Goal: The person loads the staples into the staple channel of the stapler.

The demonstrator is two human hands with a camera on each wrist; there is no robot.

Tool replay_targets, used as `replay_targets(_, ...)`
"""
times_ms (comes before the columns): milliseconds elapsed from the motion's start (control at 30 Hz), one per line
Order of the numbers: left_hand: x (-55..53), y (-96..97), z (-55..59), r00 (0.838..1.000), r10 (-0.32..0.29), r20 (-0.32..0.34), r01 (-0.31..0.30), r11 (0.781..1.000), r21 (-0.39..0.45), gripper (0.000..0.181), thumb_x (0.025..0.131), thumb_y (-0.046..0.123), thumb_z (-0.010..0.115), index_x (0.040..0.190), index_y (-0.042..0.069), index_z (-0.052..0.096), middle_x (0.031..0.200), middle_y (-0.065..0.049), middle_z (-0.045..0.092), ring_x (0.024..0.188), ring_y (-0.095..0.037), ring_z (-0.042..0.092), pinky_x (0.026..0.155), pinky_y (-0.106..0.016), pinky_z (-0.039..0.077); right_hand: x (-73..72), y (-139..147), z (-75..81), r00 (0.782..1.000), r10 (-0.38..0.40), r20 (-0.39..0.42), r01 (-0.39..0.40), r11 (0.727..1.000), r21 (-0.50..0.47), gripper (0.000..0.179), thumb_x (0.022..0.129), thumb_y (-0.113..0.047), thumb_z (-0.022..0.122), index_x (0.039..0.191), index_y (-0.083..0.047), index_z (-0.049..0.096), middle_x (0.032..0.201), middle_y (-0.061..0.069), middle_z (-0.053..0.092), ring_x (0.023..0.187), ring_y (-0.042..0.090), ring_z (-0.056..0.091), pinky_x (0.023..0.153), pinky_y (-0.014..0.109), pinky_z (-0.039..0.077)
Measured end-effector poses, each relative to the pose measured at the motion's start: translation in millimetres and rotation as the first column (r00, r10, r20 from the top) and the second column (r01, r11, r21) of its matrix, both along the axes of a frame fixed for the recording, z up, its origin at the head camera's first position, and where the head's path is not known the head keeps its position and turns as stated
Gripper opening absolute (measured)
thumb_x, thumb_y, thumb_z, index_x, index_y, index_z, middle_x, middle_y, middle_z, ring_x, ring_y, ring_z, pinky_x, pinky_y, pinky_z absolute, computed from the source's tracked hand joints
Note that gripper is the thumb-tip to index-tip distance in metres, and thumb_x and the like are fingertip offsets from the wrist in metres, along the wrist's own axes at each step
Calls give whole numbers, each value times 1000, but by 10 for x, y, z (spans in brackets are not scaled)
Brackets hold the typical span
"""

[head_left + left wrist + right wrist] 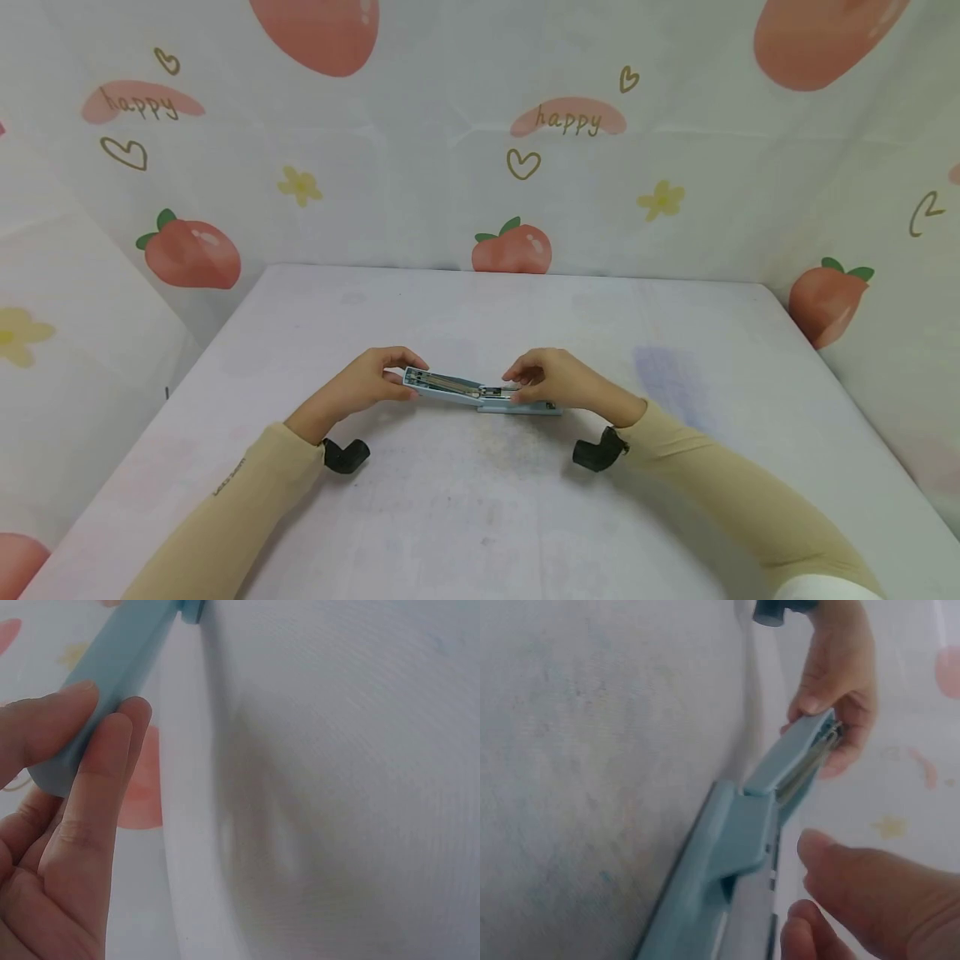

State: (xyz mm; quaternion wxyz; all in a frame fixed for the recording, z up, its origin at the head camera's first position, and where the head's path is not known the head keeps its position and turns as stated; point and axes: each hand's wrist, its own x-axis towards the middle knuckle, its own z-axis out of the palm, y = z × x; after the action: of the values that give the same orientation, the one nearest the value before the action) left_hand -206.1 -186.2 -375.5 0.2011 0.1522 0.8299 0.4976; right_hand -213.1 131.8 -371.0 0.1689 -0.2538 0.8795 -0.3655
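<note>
A light blue stapler (pixel 450 393), swung wide open with its metal inner parts facing up, lies between the two hands over the table. My left hand (pixel 375 377) pinches the end of its raised arm between thumb and fingers, and the left wrist view shows the blue outer shell (pixel 124 656) in that grip. At the stapler's other half, my right hand (pixel 558 383) hovers with thumb and fingers bent and a gap between them. The right wrist view shows the right thumb (pixel 870 889) beside the base (pixel 697 892), with nothing visible between thumb and fingers.
A white table (pixel 450 517) with faint stains and a bluish patch carries the work. Behind it hangs a cloth (pixel 420 158) printed with peaches, flowers and hearts. Black wrist-worn pieces (pixel 347 457) stick out below both wrists.
</note>
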Motion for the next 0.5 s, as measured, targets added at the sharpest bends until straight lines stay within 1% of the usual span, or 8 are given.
replay_targets(167,4,-7,8,1000,2,-6,-2,1000,-5,39,82,1,73,119,2,60,120,-18,57,76,-12,61,68,-24,45,35,113,71,999,29,17,-28,995,-95,42,85,-17,75,122,-2,63,122,15,62,112,29,60,95,37,49)
replay_targets(233,5,-7,9,1000,2,-7,-2,1000,-7,39,83,1,73,119,2,60,120,-18,58,76,-12,61,68,-24,45,45,154,79,999,45,6,-44,991,-123,45,85,-16,75,125,-1,60,125,15,60,115,31,57,98,40,47)
replay_targets(333,6,-5,7,1000,2,-8,-3,1000,-14,38,83,2,73,119,3,60,117,-17,58,75,-12,60,67,-24,44,60,222,51,998,53,-17,-55,987,-148,47,85,-15,75,127,-1,58,129,12,59,118,33,55,100,42,46)
replay_targets(500,3,-7,2,1000,4,-14,-4,1000,-20,38,82,4,73,119,4,60,117,-16,59,76,-12,60,67,-24,43,92,327,-66,998,52,-46,-58,989,-134,51,84,-18,75,129,-3,57,131,11,58,120,33,53,101,43,44)
